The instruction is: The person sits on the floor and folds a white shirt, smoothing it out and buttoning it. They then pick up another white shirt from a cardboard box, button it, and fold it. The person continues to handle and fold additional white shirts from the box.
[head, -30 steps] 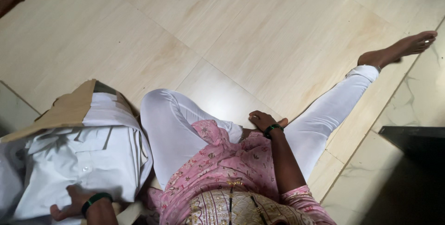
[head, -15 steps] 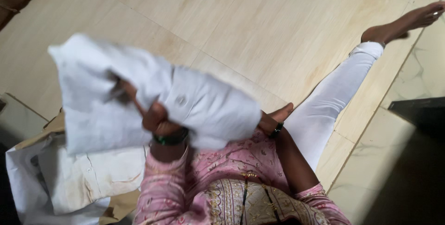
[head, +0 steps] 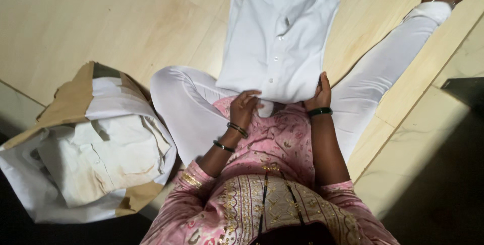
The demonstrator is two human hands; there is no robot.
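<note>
A folded white shirt lies flat on the pale tiled floor, in front of the seated person, its collar end pointing away and its near hem resting over the bent white-trousered knee and the pink patterned tunic. The left hand sits at the near left corner of the shirt's hem, its fingers curled over the edge in a loose pinching grip on the cloth, with two bangles on the wrist below it. The right hand is at the near right corner, thumb on top and fingers tucked under the edge, so that its grip is pressed together on the fabric; a dark green bangle circles that wrist. The shirt thus stretches away from both hands, touching each only at its nearest edge, with the button line running between them. Well to the left, apart from both hands, a torn brown paper bag lies on the floor, holding more white garments that are crumpled and stained yellowish. The outstretched right leg runs along the floor just beside the shirt's right edge
</note>
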